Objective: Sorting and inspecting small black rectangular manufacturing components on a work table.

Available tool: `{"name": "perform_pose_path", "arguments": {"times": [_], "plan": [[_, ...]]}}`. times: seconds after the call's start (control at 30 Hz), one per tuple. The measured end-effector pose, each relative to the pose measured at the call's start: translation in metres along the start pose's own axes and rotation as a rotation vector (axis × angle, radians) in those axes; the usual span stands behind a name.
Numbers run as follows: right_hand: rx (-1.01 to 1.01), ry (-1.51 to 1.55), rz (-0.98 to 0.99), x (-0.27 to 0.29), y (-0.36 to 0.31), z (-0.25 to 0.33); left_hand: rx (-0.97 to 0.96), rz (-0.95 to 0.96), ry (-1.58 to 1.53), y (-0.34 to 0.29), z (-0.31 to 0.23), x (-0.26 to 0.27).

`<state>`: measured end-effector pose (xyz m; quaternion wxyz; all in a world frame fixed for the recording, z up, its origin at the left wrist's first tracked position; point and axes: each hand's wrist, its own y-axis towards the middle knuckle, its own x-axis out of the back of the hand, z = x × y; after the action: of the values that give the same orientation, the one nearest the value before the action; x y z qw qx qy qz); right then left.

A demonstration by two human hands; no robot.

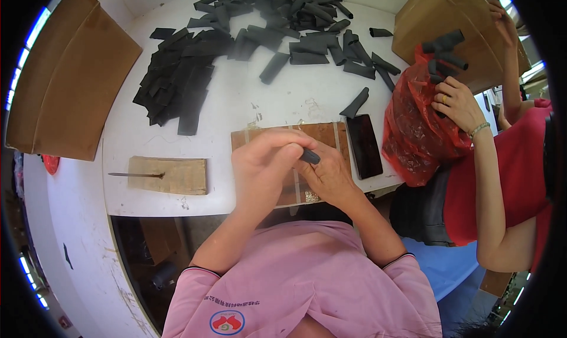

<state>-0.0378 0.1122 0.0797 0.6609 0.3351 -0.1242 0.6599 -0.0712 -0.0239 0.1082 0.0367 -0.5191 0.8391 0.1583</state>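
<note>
A person's left hand (266, 159) and right hand (332, 175) clasp a dark grey tube (310, 156), one end showing, above a brown board (243, 138) on a white table (236, 93); at right, a co-worker's hand (459, 103) works at the mouth of a red plastic bag (416, 128).

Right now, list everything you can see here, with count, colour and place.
Table: one, white, ahead
Tubes: too many to count, dark grey, heaped at the far side
Flat-looking pieces: pile, count unclear, black, left of the tubes
Large boxes: two, brown, far left and far right
Board: one, brown, front centre
Phone: one, black, right of the board
Wooden block: one, tan, front left
Spike: one, dark, on the block
Bag: one, red, right
Co-worker: one, red top, right
Held piece: one, dark grey, centre
Shirt: one, pink, bottom
Left hand: one, bare, centre
Right hand: one, bare, centre
</note>
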Motion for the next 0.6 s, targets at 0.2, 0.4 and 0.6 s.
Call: {"name": "perform_pose_path", "arguments": {"times": [0.2,0.4,0.6], "plan": [[0.082,-0.151,0.043,0.007,0.006,0.008,-0.093,-0.240,-0.658,-0.003,-0.001,0.009],[0.086,-0.060,-0.065,-0.016,-0.003,-0.014,-0.024,-0.254,-0.191,-0.002,0.010,0.011],[0.108,-0.132,-0.030,-0.005,0.002,0.004,-0.101,-0.253,-0.162,-0.001,0.014,0.018]]}}
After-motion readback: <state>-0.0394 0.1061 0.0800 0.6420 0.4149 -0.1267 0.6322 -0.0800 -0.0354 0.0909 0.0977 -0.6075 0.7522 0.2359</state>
